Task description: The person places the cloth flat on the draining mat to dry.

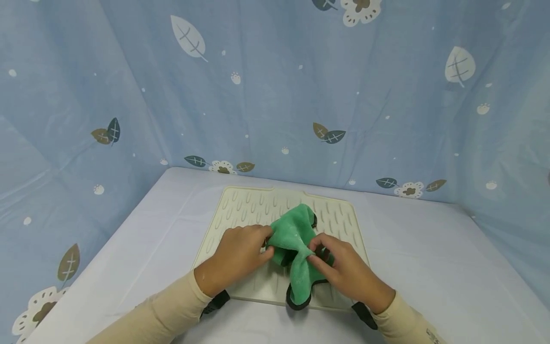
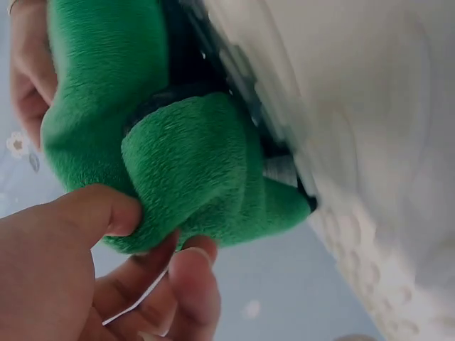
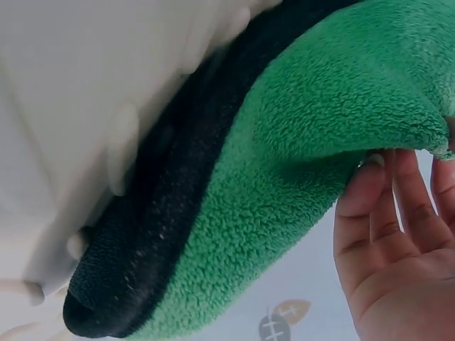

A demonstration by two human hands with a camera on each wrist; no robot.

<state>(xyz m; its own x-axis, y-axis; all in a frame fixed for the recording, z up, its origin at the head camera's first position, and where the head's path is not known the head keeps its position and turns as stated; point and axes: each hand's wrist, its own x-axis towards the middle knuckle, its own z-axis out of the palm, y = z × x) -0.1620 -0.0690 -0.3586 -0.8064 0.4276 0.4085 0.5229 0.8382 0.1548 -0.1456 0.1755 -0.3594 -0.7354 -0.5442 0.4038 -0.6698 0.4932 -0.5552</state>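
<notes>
A crumpled green cloth [image 1: 296, 234] with dark edging lies bunched over a cream ribbed mat [image 1: 240, 210]. My left hand [image 1: 242, 253] pinches its left side between thumb and fingers; the left wrist view shows the thumb pressing a fold of the cloth [image 2: 185, 163]. On the other side my right hand [image 1: 341, 265] pinches a raised fold near the middle. In the right wrist view the fingertips hold the edge of the plush cloth [image 3: 284, 185], whose dark border [image 3: 178, 192] hangs close to the mat. A lower flap droops toward the mat's front edge.
The mat lies on a table with a white cover [image 1: 412, 248]. A blue curtain [image 1: 266, 95] printed with leaves and flowers rises behind and at both sides. Black straps [image 1: 216, 301] show near both wrists.
</notes>
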